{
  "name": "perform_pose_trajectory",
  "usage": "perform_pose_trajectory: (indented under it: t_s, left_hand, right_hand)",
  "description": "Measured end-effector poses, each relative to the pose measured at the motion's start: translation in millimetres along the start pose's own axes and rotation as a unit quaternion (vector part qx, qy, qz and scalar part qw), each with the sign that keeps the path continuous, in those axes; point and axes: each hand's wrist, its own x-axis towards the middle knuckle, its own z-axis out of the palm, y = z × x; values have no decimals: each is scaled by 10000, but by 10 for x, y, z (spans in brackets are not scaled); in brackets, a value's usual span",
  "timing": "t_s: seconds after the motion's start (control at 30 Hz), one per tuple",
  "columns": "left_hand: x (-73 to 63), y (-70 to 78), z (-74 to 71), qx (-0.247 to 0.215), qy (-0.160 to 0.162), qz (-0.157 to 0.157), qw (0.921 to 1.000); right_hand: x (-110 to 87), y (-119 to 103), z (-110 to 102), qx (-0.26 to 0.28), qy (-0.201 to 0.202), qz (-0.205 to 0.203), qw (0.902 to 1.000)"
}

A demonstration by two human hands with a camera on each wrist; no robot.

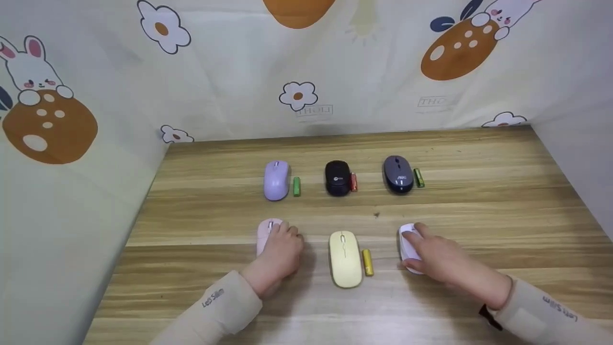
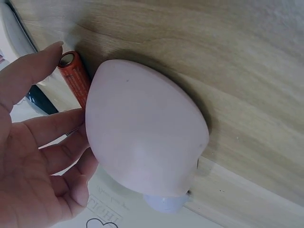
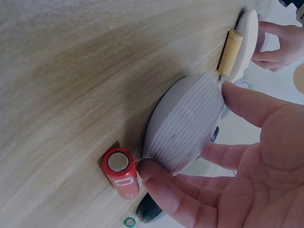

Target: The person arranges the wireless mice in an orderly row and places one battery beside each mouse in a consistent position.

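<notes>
My left hand (image 1: 282,251) lies along the right side of a pink computer mouse (image 1: 263,239). In the left wrist view an orange-red battery (image 2: 75,80) leans beside that mouse; the thumb tip is close to one end, the forefinger tip reaches the other. Whether they press on it is unclear. My right hand (image 1: 443,258) holds a white mouse (image 1: 406,243), thumb on its left side, fingers at its right. Ribbed lines run along the white mouse's side in the right wrist view. Close to those fingertips lies a red battery (image 3: 122,175), hidden by the hand from above.
Between the hands lies a yellow mouse (image 1: 346,261) with a yellow battery (image 1: 368,262). Behind stand a purple mouse (image 1: 276,181) with a green battery (image 1: 297,187), a black mouse (image 1: 338,178) with a red one (image 1: 354,182), and a dark grey mouse (image 1: 398,175) beside another battery (image 1: 419,178).
</notes>
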Motion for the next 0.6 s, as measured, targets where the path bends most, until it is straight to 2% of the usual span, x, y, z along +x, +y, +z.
perform_pose_trajectory:
  t_s: [0.17, 0.3, 0.47, 0.6]
  left_hand:
    - [2, -13, 1, -163, -160, -43, 9997]
    - [-13, -17, -33, -224, -324, -125, 9991]
    - [-46, -6, -79, -32, -232, -113, 9997]
    - [-67, 49, -104, -187, -286, -127, 9993]
  right_hand:
    - [-11, -8, -24, 7, -75, 70, 9999]
    - [-27, -21, -48, -83, 49, 21, 10000]
    - [-29, -12, -87, -159, 259, -58, 9995]
    - [-13, 13, -105, -124, 339, -66, 9993]
